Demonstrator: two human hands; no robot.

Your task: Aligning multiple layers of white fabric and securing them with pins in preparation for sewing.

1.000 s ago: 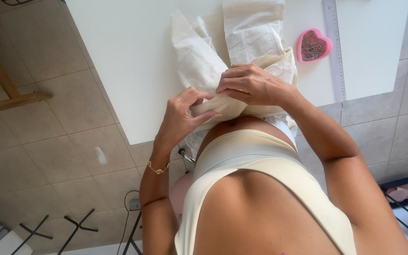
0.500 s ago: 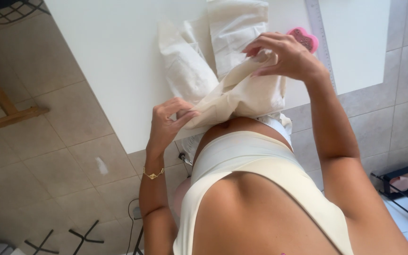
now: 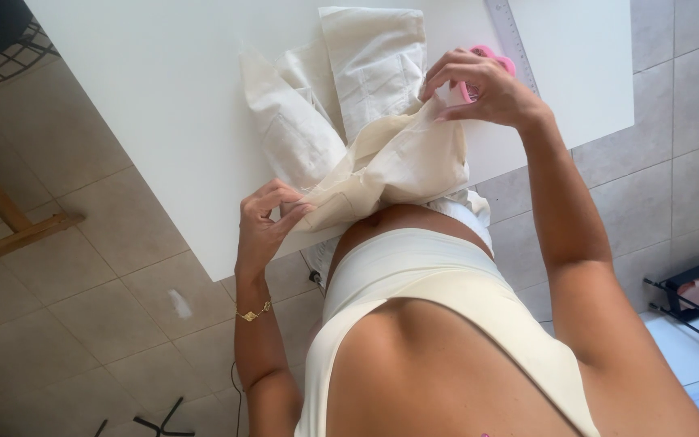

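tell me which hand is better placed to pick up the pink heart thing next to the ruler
Right, most likely. The right hand pinches the cloth directly over the pink heart-shaped thing beside the ruler. The left hand grips the cloth at the table edge, far off.

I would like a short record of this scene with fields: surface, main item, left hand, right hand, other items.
surface: white table, seen from above, over a tiled floor
main item: cream cloth garment, crumpled at the table's near edge
left hand: left hand pinches the garment's lower edge at the table edge
right hand: right hand grips an upper fold of the garment and pulls it taut
other items: pink heart-shaped object partly hidden behind the right hand; ruler beside it; gold bracelet on the left wrist
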